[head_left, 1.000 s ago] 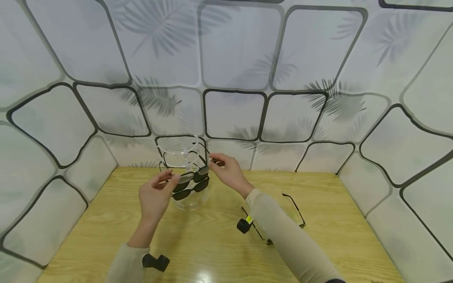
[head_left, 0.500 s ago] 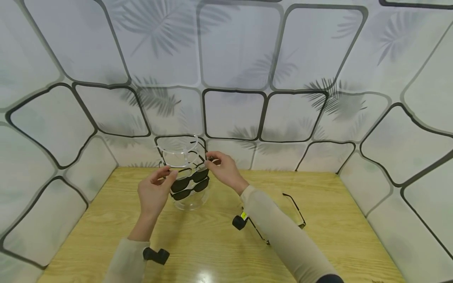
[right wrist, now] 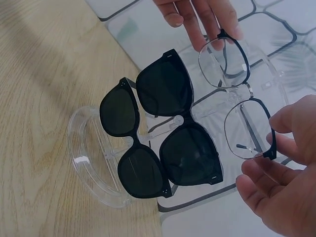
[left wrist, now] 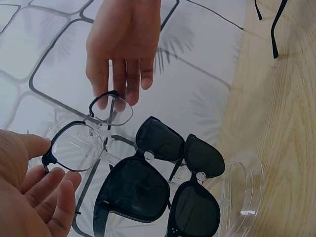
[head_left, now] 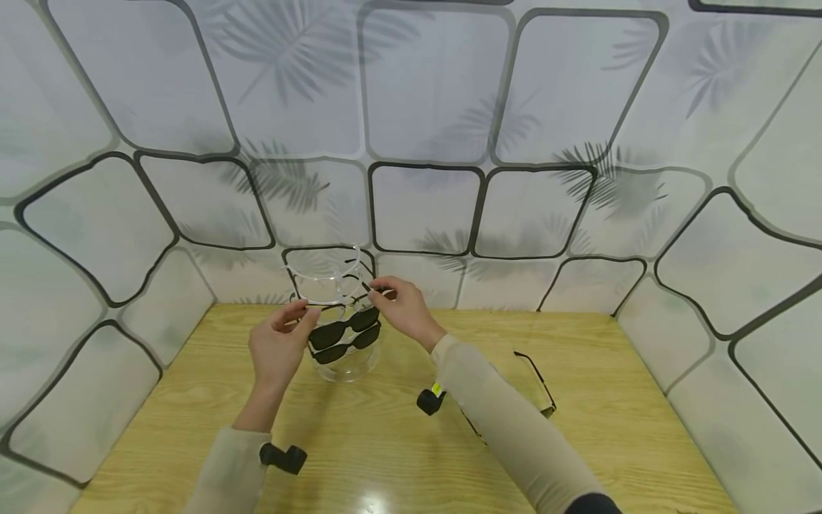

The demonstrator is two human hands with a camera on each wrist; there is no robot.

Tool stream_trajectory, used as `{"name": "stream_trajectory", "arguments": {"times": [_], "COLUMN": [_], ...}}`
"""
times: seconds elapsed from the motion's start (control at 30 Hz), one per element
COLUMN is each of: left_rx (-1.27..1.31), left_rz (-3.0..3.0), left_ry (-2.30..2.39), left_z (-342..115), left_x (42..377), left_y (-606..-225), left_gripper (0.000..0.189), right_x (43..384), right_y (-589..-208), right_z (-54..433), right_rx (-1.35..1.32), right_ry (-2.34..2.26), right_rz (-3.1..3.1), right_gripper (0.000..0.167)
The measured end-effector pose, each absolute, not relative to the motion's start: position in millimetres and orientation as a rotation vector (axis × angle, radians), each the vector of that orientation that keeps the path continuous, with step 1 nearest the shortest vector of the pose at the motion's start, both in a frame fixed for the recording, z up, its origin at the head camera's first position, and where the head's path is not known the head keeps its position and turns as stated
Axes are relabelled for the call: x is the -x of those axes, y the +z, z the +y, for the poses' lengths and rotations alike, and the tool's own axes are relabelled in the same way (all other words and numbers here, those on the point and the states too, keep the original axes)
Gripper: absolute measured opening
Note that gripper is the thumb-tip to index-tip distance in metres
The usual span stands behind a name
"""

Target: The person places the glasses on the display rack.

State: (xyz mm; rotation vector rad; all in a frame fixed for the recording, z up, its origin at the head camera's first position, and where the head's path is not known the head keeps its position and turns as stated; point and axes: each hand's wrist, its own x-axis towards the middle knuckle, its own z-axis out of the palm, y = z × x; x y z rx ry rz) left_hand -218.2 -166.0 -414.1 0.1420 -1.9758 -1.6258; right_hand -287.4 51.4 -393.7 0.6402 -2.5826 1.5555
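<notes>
Clear-lensed eyeglasses with black upper rims (right wrist: pixel 242 126) are held between both hands at a clear display stand (right wrist: pixel 81 163). My left hand (head_left: pixel 277 350) pinches their left end, thumb and fingers at the black corner, as the left wrist view shows. The right hand (head_left: pixel 407 310) pinches the opposite corner. Just below the eyeglasses, dark-lensed black sunglasses (right wrist: pixel 165 91) rest on the stand. A second pair of black sunglasses (right wrist: pixel 119 111) sits on the tier beneath. The stand's upper arms (head_left: pixel 317 275) rise behind the hands.
Another pair of thin-framed glasses (head_left: pixel 539 382) lies on the wooden table (head_left: pixel 385 457) to the right, partly hidden by my right forearm. Patterned walls (head_left: pixel 424 214) enclose the table at the back and both sides.
Both hands have brought the eyeglasses back and up toward the stand, so they no longer overlap the upper sunglasses as much. My right hand has shifted slightly left.
</notes>
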Motion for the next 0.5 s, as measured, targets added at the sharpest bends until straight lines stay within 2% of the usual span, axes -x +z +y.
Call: {"name": "stream_trajectory", "arguments": {"times": [0.5], "left_rx": [-0.181], "left_rz": [-2.029], "left_ry": [-1.606], "left_z": [-170.8], "left_x": [224.2], "left_y": [-417.7], "left_gripper": [0.029], "right_x": [292.4], "right_y": [-397.8], "right_z": [45.8], "right_rx": [-0.637], "right_ry": [1.568], "right_rz": [-2.594], "right_gripper": [0.032]}}
